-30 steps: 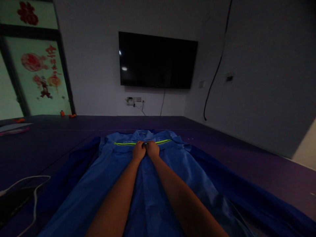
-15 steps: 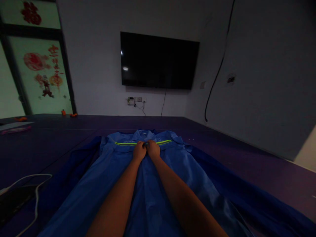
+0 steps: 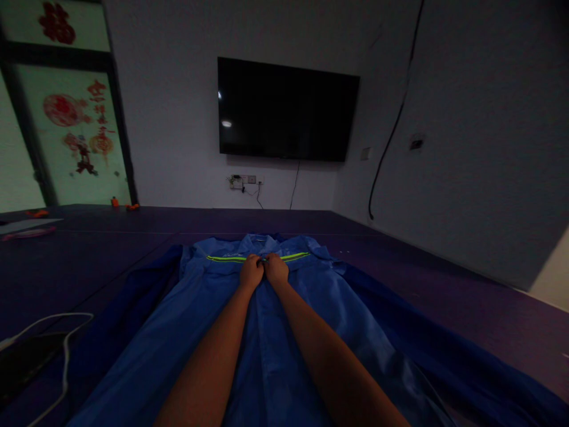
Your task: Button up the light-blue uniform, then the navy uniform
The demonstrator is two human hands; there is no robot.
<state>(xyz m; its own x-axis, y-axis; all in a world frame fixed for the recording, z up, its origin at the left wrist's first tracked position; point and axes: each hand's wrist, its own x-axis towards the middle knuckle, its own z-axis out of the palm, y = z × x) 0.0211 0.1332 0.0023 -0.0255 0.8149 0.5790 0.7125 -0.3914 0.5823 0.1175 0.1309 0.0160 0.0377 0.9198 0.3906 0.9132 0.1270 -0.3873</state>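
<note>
A blue work jacket (image 3: 200, 320) with a yellow-green reflective stripe (image 3: 222, 258) across the chest lies spread flat on a dark purple surface (image 3: 111, 249). Both my arms reach out over it. My left hand (image 3: 251, 274) and my right hand (image 3: 276, 270) sit side by side at the centre of the chest, just below the stripe, fingers curled and pinching the jacket's front closure. What exactly is between the fingertips is too small to make out. The collar (image 3: 260, 239) lies just beyond my hands.
A white cable (image 3: 53, 323) and a dark flat object (image 3: 22, 362) lie at the near left. A black TV (image 3: 287, 110) hangs on the far wall above a power socket (image 3: 244, 179). A glass door with red decorations (image 3: 75, 136) stands at the far left.
Almost nothing differs; the view shifted slightly to the left, and both hands stay pinched together at the jacket's chest.
</note>
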